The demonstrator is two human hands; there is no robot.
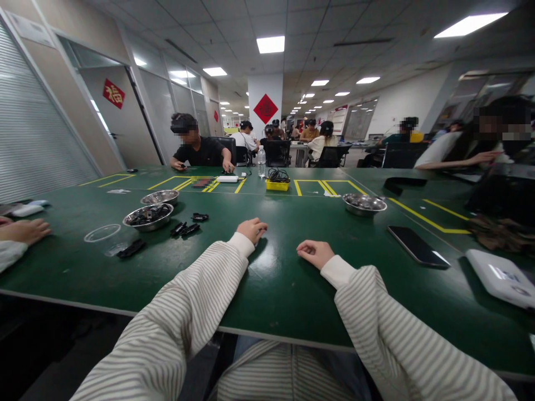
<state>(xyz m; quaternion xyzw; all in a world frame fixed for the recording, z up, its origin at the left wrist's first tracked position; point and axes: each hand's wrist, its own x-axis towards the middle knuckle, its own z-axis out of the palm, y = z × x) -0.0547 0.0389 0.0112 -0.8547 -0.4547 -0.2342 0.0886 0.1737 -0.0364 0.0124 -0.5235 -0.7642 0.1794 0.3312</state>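
Note:
My left hand [252, 229] rests on the green table [284, 301], its fingers curled and pointing right. Their undersides are hidden, so what they hold, if anything, does not show. To its right, and a little nearer to me, my right hand [316, 254] lies with fingers loosely closed and nothing visible in them. Several small black clip-like parts [184, 229] lie left of my left hand. Beyond them a steel bowl [148, 225] holds more dark parts. Another steel bowl [364, 210] with parts in it stands beyond my right hand.
On the right lie a phone [418, 246] and a white device [501, 277]. A clear plastic lid or cup [103, 234] sits at left, near another person's hand [29, 231]. Farther back are a yellow tray [277, 185] with black cables and a bottle [261, 162]. A person [200, 147] sits opposite.

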